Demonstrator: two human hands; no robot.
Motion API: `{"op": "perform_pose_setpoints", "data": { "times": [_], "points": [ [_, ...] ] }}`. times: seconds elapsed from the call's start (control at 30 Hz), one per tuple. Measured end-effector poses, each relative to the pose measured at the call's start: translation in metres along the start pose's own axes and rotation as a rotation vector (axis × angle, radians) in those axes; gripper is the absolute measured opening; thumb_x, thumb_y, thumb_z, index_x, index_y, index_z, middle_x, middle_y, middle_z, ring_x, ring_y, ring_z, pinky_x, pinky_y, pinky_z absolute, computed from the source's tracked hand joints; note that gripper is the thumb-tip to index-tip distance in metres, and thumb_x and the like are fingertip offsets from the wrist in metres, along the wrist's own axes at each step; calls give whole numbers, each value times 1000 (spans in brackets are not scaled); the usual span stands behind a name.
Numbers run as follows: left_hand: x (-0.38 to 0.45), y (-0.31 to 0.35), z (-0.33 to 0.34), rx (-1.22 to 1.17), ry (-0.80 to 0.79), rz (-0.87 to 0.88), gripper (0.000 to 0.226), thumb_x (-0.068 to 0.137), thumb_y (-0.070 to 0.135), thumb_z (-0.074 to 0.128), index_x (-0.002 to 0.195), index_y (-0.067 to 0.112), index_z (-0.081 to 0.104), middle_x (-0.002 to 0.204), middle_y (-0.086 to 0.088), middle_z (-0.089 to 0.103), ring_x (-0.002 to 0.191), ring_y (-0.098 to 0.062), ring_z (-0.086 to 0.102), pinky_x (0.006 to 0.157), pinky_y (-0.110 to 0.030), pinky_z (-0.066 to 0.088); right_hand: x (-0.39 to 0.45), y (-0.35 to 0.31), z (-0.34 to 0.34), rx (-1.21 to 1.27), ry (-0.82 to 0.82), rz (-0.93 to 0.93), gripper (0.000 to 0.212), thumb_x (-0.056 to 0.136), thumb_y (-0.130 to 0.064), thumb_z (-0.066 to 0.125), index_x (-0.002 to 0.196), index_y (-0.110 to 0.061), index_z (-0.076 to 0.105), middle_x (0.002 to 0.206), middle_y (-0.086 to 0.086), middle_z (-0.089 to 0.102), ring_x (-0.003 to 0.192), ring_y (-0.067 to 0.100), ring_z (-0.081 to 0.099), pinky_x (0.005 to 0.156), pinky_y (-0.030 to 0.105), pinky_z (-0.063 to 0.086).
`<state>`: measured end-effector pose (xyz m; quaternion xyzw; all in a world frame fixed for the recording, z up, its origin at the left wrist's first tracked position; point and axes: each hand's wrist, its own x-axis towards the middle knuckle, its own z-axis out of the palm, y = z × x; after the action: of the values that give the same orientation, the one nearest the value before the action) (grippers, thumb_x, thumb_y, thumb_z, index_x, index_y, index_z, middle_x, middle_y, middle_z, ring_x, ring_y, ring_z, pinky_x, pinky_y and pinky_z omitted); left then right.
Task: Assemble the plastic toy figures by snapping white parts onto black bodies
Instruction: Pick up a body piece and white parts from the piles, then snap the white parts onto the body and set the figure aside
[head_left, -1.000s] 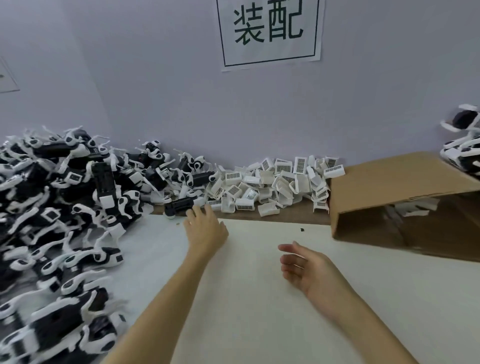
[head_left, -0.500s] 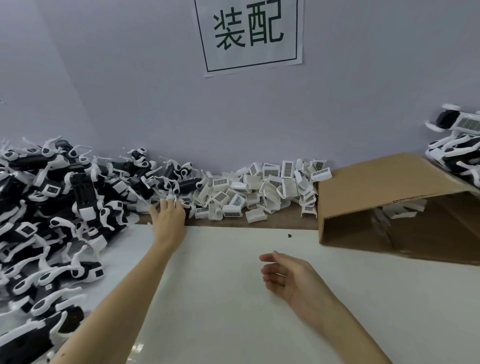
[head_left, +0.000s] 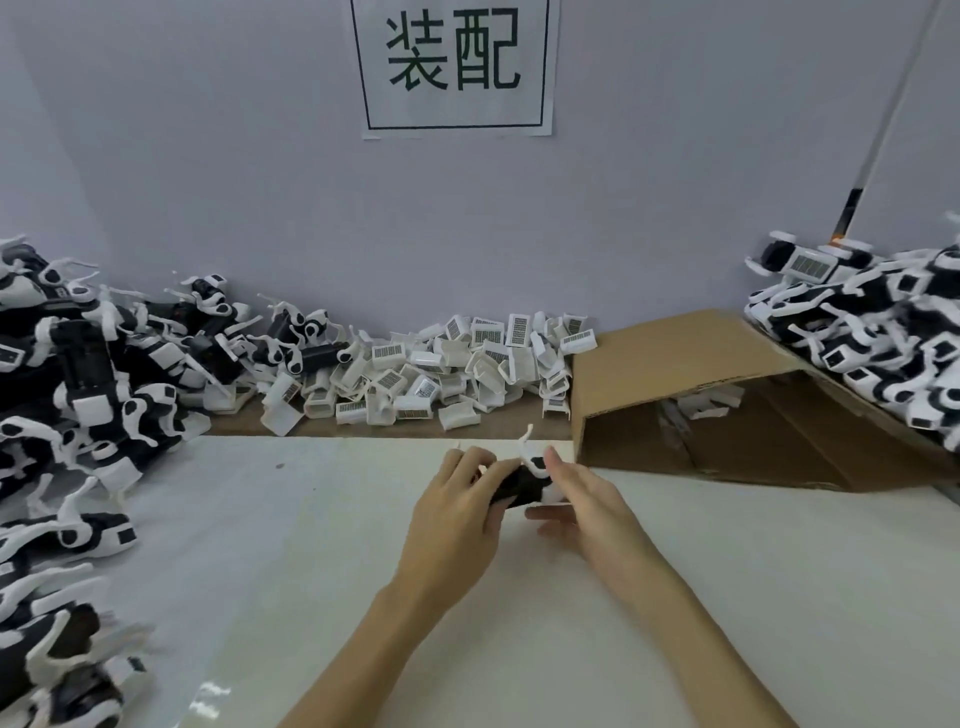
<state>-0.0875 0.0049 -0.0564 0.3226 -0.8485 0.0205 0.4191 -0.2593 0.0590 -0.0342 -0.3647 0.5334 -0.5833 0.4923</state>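
Wall (head_left: 208, 156) first: the paper sign (head_left: 456, 65) reads 装配 in dark print inside a thin black border. That is the only readable writing. White mat (head_left: 311, 571) covers the bench; a strip of brown bench top (head_left: 244, 423) shows along the wall.

Left pile (head_left: 78, 395): black bodies with white parts already on, heaped from the wall down the left edge. Right pile (head_left: 883, 322): similar figures, stacked on and behind the tipped cardboard box (head_left: 675, 364), whose open side faces the mat. A few white bits lie inside it.

Centre, against the wall: heap of loose white parts (head_left: 441, 369), many with barcode stickers. The codes are too small to read.

Change: a second ago the left hand (head_left: 457, 525) was reaching to the edge of the left pile and the right hand (head_left: 592, 514) sat idle and empty on the mat. Now both have met mid-mat, in front of the box. Between them is one figure (head_left: 524, 483): black body, white piece at its right end, a thin white prong sticking up.

Left fingers are curled round the body's left end. Right hand touches the white end with thumb on top; its fingers look fairly straight, so I cannot tell whether it is gripping.

Read: body fetched, pick step done. Likely next is taking a white part from the heap and snapping it on. Not yet started.
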Motion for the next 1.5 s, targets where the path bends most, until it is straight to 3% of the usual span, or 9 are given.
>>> {"op": "perform_pose_setpoints", "data": {
  "times": [0.13,0.3,0.47,0.7,1.0,1.1,1.2,1.37,1.5],
  "points": [
    [-8,-11,-7,36,-7,284,42,96,14,79,136,17,68,137,-1,59,120,-25,57,89,-43,54,-4,1,-8,-219,-67,-47,69,72,-81,75,106,-20,82,101,7,80,95,23,76,82,30,58],
    [-6,-6,-18,-365,25,-187,80,78,53,90,142,34,44,163,2,28,157,-16,26,119,-27,38,-7,-2,-3,-134,-91,-90,54,88,-60,70,112,-13,81,114,8,78,112,22,72,97,33,56],
    [0,-7,-33,-923,-181,-706,87,77,67,83,148,43,38,118,12,75,99,-14,78,80,-14,55,-11,-5,3,-67,-21,-130,46,92,-49,71,119,-11,78,121,5,76,117,17,69,88,25,56],
    [2,-11,-35,-892,-66,-774,70,73,68,88,128,33,65,88,-3,80,70,-17,74,66,-10,50,-13,-8,3,47,-213,-58,43,94,-44,71,116,-9,80,126,8,74,122,15,66,106,29,49],
    [5,-2,-42,-1234,-205,-879,73,84,64,82,143,27,60,128,-8,75,103,-29,79,101,-37,50,-8,-10,-7,237,-251,-183,61,84,-22,86,141,-18,64,145,6,63,133,18,60,114,31,44],
    [3,-9,-46,-1387,-271,-857,62,92,42,82,146,20,60,126,-19,75,85,-28,72,84,-28,59,-9,-11,-11,127,-322,-208,63,89,-18,83,145,-30,58,148,2,60,137,25,57,115,38,44],
    [1,-17,-46,-1389,-262,-764,63,94,14,82,149,29,57,129,-20,73,107,-33,75,102,-30,56,-11,-13,-15,359,-438,-72,59,98,0,65,151,-23,53,150,20,55,138,45,53,110,47,51],
    [-1,-26,-45,-1420,-434,-552,85,91,-21,54,158,33,52,155,-10,59,139,-40,60,119,-41,47,-14,-19,-7,512,-277,166,53,105,-49,53,143,-12,57,138,27,63,129,49,60,95,50,60],
    [-1,-25,-40,-1564,-458,-649,64,98,-13,48,150,21,61,155,-17,58,141,-43,57,113,-44,52,-13,-10,-4,431,-93,98,34,105,-33,58,130,-10,62,129,27,68,112,43,70,79,46,63]
  ]
}}
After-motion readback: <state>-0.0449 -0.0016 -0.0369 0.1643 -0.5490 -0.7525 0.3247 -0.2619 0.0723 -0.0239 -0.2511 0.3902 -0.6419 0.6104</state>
